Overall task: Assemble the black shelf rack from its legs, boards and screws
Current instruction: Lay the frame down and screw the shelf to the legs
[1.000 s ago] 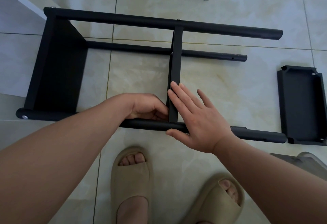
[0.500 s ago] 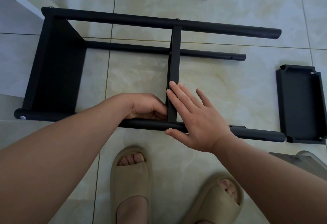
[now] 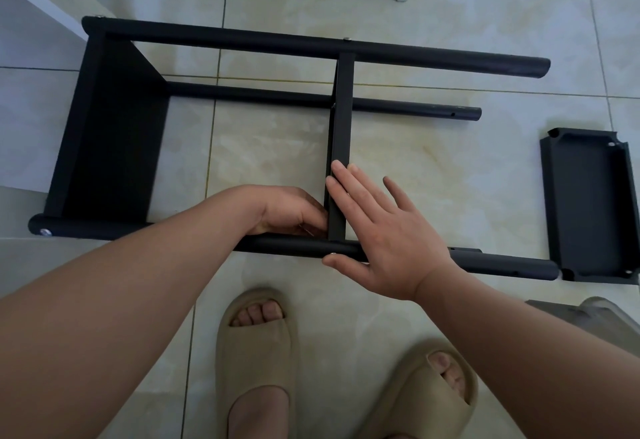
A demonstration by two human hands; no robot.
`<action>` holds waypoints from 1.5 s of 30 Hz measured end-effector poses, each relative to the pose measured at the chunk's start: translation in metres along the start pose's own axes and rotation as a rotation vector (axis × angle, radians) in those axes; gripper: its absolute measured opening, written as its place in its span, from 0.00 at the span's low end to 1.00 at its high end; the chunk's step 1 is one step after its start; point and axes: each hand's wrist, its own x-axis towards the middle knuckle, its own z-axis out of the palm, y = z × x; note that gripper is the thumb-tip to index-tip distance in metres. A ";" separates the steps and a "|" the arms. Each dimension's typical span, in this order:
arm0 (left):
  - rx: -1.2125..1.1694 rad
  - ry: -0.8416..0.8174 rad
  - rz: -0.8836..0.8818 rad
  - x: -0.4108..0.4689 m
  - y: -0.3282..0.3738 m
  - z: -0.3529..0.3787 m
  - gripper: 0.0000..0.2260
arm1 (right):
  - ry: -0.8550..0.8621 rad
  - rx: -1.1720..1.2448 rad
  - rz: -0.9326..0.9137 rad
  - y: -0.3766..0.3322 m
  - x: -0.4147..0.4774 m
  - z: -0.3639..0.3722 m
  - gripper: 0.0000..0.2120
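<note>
Fingers (image 3: 349, 189) of the right hand (image 3: 388, 241) press straight on the rack (image 3: 114, 133) lying sideways on the floor (image 3: 433, 179), bracing its middle board (image 3: 341, 133) against the near leg (image 3: 294, 248), while the left hand (image 3: 294, 211) curls beside it, grip hidden; next, likely, tightening the small screw (image 3: 333, 254) squarely.

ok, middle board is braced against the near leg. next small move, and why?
Probably tighten the screw at that joint. The right hand lies flat across the middle board and near leg, bracing them, and the left hand curls at the inner corner, its grip hidden. The loose board can wait.
</note>
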 end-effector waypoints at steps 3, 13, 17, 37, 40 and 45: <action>0.025 0.032 0.003 0.001 -0.001 0.000 0.06 | 0.001 -0.001 0.001 0.000 0.000 0.000 0.43; 0.017 -0.018 0.010 0.000 -0.001 -0.001 0.06 | 0.022 -0.006 -0.004 0.000 0.000 0.001 0.43; 0.047 0.029 0.008 0.002 -0.002 -0.002 0.06 | 0.009 -0.012 -0.002 0.000 0.000 0.000 0.43; -0.072 -0.035 -0.010 0.000 0.001 0.000 0.09 | -0.018 -0.003 0.002 0.000 0.000 -0.001 0.43; -0.094 -0.045 -0.005 -0.001 0.001 0.000 0.10 | -0.020 -0.005 0.002 0.000 0.000 -0.002 0.43; -0.134 -0.052 0.039 0.000 0.000 0.000 0.07 | -0.017 -0.001 0.004 0.000 0.000 -0.002 0.43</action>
